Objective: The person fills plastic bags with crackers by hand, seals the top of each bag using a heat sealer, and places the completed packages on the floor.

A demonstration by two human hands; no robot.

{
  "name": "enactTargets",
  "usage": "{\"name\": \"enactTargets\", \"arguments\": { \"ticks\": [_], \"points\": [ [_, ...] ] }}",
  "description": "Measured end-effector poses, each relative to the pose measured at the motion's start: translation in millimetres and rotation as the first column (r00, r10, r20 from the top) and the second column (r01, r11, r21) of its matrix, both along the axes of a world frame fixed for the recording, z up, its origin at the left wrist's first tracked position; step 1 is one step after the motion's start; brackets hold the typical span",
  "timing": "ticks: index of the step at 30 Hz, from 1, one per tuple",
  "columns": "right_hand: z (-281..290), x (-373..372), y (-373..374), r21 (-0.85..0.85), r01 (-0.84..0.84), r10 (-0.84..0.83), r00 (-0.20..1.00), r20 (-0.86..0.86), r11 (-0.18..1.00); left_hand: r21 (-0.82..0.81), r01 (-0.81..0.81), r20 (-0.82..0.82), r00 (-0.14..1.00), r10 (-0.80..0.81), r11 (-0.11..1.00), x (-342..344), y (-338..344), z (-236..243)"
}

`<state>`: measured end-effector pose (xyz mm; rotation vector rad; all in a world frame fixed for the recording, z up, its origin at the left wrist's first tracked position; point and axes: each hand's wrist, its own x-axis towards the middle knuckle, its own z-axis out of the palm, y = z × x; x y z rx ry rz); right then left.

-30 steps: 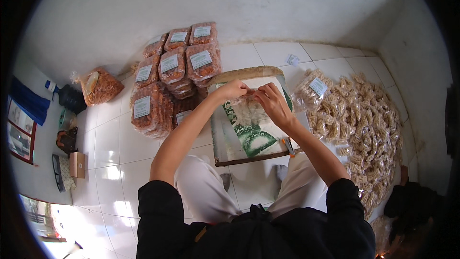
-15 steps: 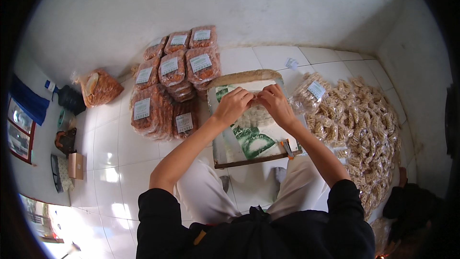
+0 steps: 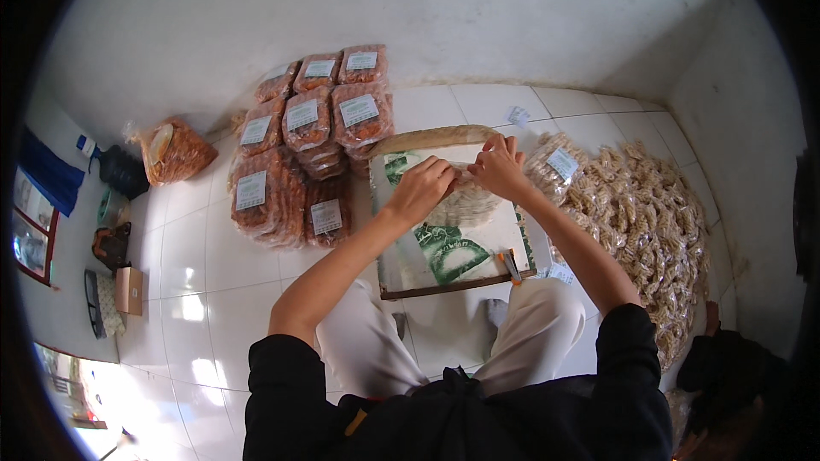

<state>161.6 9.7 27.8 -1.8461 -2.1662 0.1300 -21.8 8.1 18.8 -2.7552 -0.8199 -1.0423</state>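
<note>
A clear plastic bag with pale contents point(image 3: 465, 208) rests on a low table point(image 3: 400, 269) whose top is white with green print. My left hand point(image 3: 422, 186) is closed on the bag's upper left edge, fingertips pinched together. On the other side of the bag's top, my right hand point(image 3: 500, 170) pinches near its upper right edge, with some fingers raised. The fingertips partly hide the bag's mouth. Near the table's front right corner lies a cutter with an orange part point(image 3: 511, 265), close to my right knee.
Labelled packs of reddish-brown food point(image 3: 303, 115) are stacked at the left. A heap of small clear packets with pale twisted pieces point(image 3: 645, 230) spreads at the right, beside a labelled bag point(image 3: 557, 162). Loose labels point(image 3: 517, 115) lie behind. Another person's dark sleeve point(image 3: 736, 376) shows lower right.
My right hand has shifted slightly up and right, with its fingers lifting. More of the pale bag shows below my hands. The left hand has barely moved.
</note>
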Motion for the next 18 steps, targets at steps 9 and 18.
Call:
{"name": "enactTargets", "arguments": {
  "ticks": [9, 18],
  "points": [
    [-4, 4, 0, -0.147, 0.074, -0.074, 0.997, 0.009, 0.986, 0.146, 0.003, -0.115, 0.993, 0.014, 0.989, 6, 1, -4],
    [7, 1, -51, 0.519, -0.227, 0.154, 0.971, 0.181, 0.824, 0.204, -0.003, -0.155, 0.987, 0.036, 0.979, 10, 4, -6]
  ]
}}
